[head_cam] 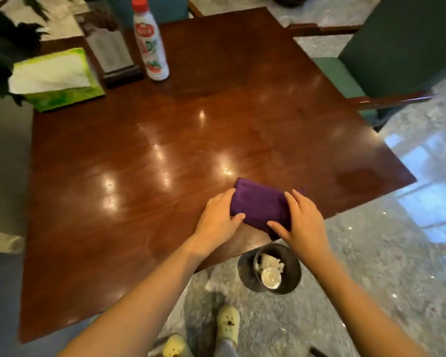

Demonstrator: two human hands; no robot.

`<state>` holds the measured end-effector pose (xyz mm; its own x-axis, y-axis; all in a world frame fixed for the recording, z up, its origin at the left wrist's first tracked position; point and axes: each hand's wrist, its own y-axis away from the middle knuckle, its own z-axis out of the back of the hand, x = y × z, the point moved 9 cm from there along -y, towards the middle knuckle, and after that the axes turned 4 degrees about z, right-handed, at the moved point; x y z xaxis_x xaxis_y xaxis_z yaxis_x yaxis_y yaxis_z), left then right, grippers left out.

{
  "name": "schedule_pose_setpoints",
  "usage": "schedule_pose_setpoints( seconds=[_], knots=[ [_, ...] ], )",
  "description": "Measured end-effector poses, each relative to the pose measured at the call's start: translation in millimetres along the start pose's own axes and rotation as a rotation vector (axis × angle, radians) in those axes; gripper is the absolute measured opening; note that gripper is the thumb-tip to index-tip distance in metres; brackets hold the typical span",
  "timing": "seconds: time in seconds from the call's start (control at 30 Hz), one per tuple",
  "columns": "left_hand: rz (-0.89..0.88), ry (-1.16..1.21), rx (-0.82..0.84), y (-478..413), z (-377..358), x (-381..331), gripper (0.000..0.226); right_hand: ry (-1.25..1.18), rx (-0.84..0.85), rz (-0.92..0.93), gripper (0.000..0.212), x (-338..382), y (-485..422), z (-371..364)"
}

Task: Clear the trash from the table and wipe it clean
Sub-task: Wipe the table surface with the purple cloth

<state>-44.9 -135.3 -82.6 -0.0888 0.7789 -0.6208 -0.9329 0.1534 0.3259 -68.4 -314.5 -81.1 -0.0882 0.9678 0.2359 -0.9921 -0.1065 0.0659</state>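
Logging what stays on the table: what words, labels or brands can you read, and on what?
"AD": large letters on the bottle; whatever follows them is blurred.
Red logo above them: too blurred to read.
Card stand: printed lines, too small to read.
Tissue box: no text legible.
Nothing else bears writing.

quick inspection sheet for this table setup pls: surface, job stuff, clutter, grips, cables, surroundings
surface: wooden table, glossy, with light glare
job's things: folded purple cloth at the near edge; bin on the floor below holds a crumpled tissue and a cup
clutter: bottle, tissue box and menu stand at the far left corner
grips: left hand and right hand rest on the cloth's two ends
cables: nothing seen
surroundings: teal chair, plant, marble floor
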Motion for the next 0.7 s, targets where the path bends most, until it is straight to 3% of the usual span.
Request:
schedule_pose_setpoints(
  seconds=[0.07,0.17,0.3,0.4,0.57,0.7],
  knots=[
    [0.120,0.029,-0.058,-15.5,-2.4,-5.2,0.065,-0.038,-0.046,-0.175,0.061,-18.1,12.7,4.2],
    [0.329,0.115,-0.070,-32.2,-5.8,0.1,0.071,-0.252,0.030,-0.326,0.041,-24.6,15.5,-6.6],
    [0.444,0.130,0.044,-46.6,-8.9,-8.4,0.042,-0.458,0.051,-0.390,0.035,-26.4,6.8,-11.1],
    [0.391,0.064,0.136,-48.5,-10.0,-33.6,0.011,-0.532,0.073,-0.432,0.039,-42.8,-2.2,-10.2],
    [0.165,0.202,0.158,-53.4,-5.1,-102.9,0.006,-0.661,0.097,-0.512,0.040,-85.7,-18.9,-1.8],
    [0.023,0.405,0.250,-67.3,-2.3,-165.7,0.011,-1.037,0.028,-0.525,0.027,-107.1,-33.6,16.0]
  ],
)
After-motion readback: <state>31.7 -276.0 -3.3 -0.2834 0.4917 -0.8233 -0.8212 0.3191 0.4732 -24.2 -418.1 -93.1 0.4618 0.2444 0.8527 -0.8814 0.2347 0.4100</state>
